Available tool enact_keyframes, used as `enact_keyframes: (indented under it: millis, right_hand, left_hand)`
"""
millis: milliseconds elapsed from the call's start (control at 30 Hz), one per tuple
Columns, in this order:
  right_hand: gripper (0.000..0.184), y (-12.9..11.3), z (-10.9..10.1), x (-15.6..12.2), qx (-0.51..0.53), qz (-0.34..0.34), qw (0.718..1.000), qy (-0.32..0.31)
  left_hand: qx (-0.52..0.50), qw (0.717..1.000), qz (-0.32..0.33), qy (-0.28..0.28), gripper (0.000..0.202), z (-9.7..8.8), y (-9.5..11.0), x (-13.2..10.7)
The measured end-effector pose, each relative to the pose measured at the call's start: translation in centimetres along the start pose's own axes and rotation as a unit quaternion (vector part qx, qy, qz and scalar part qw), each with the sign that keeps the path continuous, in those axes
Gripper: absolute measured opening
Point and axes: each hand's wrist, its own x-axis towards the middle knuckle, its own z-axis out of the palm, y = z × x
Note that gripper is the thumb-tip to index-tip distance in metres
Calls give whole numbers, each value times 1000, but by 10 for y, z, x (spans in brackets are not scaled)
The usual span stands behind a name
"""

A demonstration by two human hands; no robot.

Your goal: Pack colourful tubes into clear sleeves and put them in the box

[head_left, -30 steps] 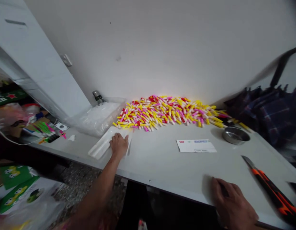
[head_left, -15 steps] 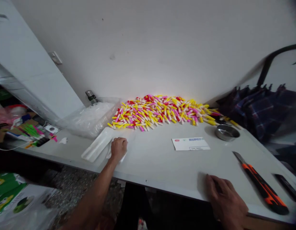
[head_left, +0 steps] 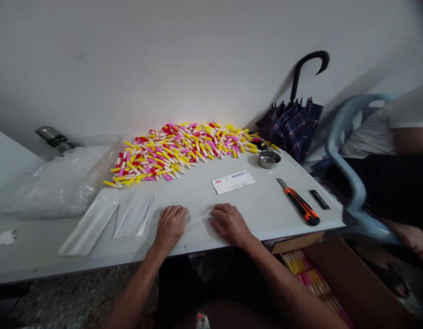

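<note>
Clear film (head_left: pixel 199 218) between both hands (head_left: pixel 170 227) (head_left: pixel 230 224)

Two hands (head_left: pixel 200 225) rest on the desk, near its front edge

The hands lie flat with a thin clear plastic film (head_left: pixel 198 218) between them. Behind them, along the back edge of the desk (head_left: pixel 262 224), is a large pile of pink, yellow, red and white plastic pieces (head_left: pixel 177 151). A white card (head_left: pixel 233 182) lies nearer, and toward the right corner are a steel bowl (head_left: pixel 268 159) and an orange utility knife (head_left: pixel 298 207).
</note>
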Motion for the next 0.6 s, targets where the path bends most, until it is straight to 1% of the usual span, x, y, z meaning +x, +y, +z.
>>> enact_keyframes:
  millis: [33, 100, 200, 300, 433, 533, 600]
  right_hand:
    - [20, -2, 3, 3, -23, -12, 999, -24]
    - [19, -4, 6, 5, -50, -12, 998, -48]
    - [22, -2, 6, 2, -48, -4, 998, -49]
    - [22, -1, 5, 1, -42, 1, 998, -47]
    - [24, -3, 5, 1, -43, 1, 998, -45]
    - [23, -4, 4, 1, -45, 1, 998, -49]
    - [22, -3, 5, 1, -41, 3, 998, -49]
  left_hand:
    - [2, 1000, -3, -8, 24, 1, 2, 1]
    - [10, 999, -20, -31, 23, 0, 9, 6]
    - [25, 995, -66, -66, 19, -1, 23, 21]
    - [16, 992, -88, -87, 14, 2, 35, 37]
    - [-8, 992, -89, -84, 12, 7, 42, 47]
    - [-15, 994, -81, -69, 13, 10, 43, 45]
    - [-25, 996, -61, -58, 13, 12, 43, 41]
